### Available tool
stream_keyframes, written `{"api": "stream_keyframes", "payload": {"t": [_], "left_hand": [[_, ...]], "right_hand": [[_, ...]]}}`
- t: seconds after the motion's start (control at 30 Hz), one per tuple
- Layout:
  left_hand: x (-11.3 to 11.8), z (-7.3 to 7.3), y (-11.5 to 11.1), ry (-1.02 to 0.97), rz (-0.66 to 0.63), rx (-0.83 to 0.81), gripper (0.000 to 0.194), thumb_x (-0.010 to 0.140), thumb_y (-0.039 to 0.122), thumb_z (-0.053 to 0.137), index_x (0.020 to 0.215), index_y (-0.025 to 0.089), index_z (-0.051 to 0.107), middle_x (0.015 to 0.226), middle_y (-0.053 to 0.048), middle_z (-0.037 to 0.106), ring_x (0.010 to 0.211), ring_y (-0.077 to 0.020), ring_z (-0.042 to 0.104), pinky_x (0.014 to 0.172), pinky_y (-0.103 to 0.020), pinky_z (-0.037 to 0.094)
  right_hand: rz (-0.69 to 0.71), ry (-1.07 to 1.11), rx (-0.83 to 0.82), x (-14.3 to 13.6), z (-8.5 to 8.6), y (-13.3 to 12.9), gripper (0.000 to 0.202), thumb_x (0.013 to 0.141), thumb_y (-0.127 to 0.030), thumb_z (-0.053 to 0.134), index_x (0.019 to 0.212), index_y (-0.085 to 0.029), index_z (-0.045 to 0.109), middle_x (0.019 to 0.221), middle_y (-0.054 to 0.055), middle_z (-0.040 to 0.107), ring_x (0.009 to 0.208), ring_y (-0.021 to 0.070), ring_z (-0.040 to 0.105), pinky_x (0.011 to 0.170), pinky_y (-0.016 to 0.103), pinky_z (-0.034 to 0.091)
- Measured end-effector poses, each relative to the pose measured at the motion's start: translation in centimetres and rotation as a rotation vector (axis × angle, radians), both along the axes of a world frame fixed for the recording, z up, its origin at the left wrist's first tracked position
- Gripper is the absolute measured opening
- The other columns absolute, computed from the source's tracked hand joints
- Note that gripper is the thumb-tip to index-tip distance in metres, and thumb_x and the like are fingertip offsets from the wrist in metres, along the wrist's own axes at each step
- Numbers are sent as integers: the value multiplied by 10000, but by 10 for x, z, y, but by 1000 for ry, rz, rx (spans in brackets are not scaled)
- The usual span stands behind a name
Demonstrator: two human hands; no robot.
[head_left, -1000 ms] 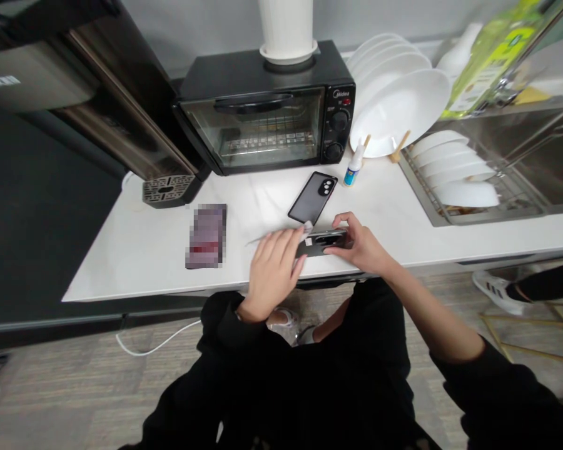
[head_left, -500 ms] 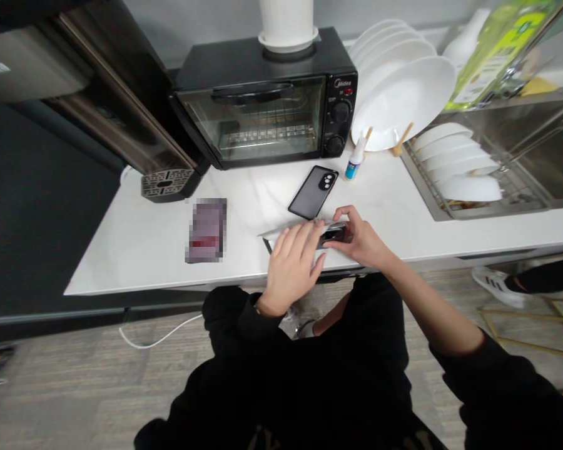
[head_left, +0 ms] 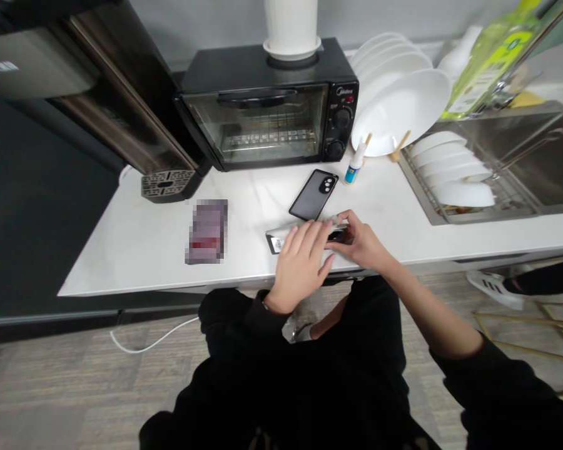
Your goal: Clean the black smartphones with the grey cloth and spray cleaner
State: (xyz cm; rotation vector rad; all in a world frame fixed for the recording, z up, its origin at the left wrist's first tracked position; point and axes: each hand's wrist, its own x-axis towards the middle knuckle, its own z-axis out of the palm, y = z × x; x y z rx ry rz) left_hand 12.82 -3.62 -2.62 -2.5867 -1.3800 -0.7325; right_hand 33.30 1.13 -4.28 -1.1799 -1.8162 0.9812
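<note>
White kitchen counter (head_left: 136, 250) with a black toaster oven (head_left: 267, 106) at the back. A phone (head_left: 281, 239) lies flat near the front edge, its long axis running left to right. The left hand (head_left: 304, 265) rests open on top, fingers spread flat. The right hand (head_left: 363, 240) pinches the phone's right end. A black phone case (head_left: 313, 195) lies just beyond.

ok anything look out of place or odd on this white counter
Nothing is spilled or broken. One oddity: a white ribbed pot stands on top of the black toaster oven. The dark phone under the left hand and right hand lies near the white counter edge.
</note>
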Motion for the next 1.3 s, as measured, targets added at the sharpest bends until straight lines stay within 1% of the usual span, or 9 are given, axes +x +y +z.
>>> {"api": "stream_keyframes", "payload": {"t": [0.1,0.17,0.37,0.43,0.63,0.7,0.97,1.2,1.3], "left_hand": [[-38,-5,-2,-70,118,54,553,1052,364,542,1530,86,531,1466,-199,647,1400,-337,570,1254,-495,347],[-44,-7,-5,-104,149,69,534,1046,349,542,1509,85,550,1448,-202,657,1389,-340,577,1254,-507,340],[27,-6,-2,-58,-35,27,615,1062,382,493,1601,87,455,1603,-168,554,1498,-309,496,1305,-470,284],[34,-4,2,-46,-75,26,614,1067,370,482,1616,97,440,1632,-152,526,1522,-296,471,1306,-456,292],[-39,-8,-2,-75,96,51,537,1055,337,535,1548,123,532,1480,-181,643,1418,-325,562,1265,-490,331],[-49,-8,-5,-107,137,70,513,1047,326,537,1519,125,558,1453,-182,658,1404,-328,571,1269,-508,317],[29,-4,4,-76,-74,56,592,1070,404,511,1576,96,494,1529,-173,615,1432,-302,556,1291,-462,309],[-47,-7,-5,-107,138,70,514,1048,342,541,1520,138,554,1430,-179,663,1382,-320,583,1269,-498,314],[-40,-9,-9,-106,145,55,539,1051,377,529,1529,127,537,1458,-184,650,1409,-328,564,1290,-516,270]], "right_hand": [[8,-11,-1,1,-3,1,475,841,-483,822,1051,-276,449,668,-86,529,575,152,505,560,270,351],[11,-23,-1,0,-4,2,475,840,-485,822,1051,-275,452,666,-85,528,574,152,504,562,270,354],[5,27,-15,0,1,1,405,829,-377,770,1065,-265,460,819,-29,646,660,177,608,621,287,454],[-11,27,-17,0,3,0,391,824,-353,756,1063,-264,459,822,-28,649,672,181,618,629,287,460],[2,-41,6,-2,1,1,470,840,-490,808,1045,-272,446,640,-96,504,550,146,489,560,267,343],[7,-54,9,-2,1,1,462,844,-488,805,1033,-272,443,632,-96,494,551,145,482,559,268,331],[-5,-32,0,0,2,1,332,832,-348,728,1038,-260,483,786,-44,616,655,163,576,636,283,427],[-2,-54,3,-2,1,2,449,828,-480,811,979,-271,443,643,-95,491,563,139,473,570,268,339],[-2,-50,11,-2,1,2,453,823,-481,818,981,-272,449,645,-92,497,561,141,476,571,269,346]]}}
